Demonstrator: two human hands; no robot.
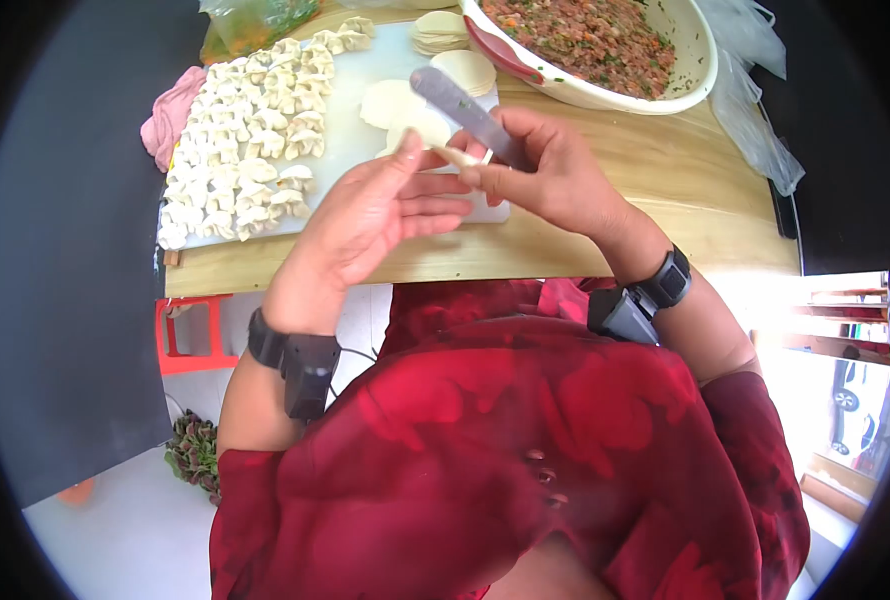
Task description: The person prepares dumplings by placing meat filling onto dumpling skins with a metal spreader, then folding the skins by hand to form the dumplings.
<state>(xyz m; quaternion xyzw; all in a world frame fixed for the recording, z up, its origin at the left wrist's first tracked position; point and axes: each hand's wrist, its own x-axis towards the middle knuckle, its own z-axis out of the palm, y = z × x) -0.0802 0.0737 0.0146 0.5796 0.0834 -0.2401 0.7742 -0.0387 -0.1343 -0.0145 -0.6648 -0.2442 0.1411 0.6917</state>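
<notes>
Between the fingers of my right hand point(555, 175) is a flat metal spatula point(473, 118), its blade pointing up and left. The same hand's thumb and fingertip pinch the edge of a small pale wrapper point(455, 156). My left hand point(370, 215) is palm up beside it, fingers stretched out, its fingertips close to the wrapper; contact is hard to make out. Behind the hands, loose round wrappers point(389, 103) lie on a white board point(350, 160). Rows of folded dumplings point(255, 130) cover the board's left part.
A white bowl point(707, 70) of minced filling point(605, 45) stands at the back right. Stacked wrappers point(439, 33) are beside it. A pink cloth point(172, 115) lies left of the board, plastic bags point(755, 120) at the right. Below the wooden table point(665, 180) is a red stool point(200, 360).
</notes>
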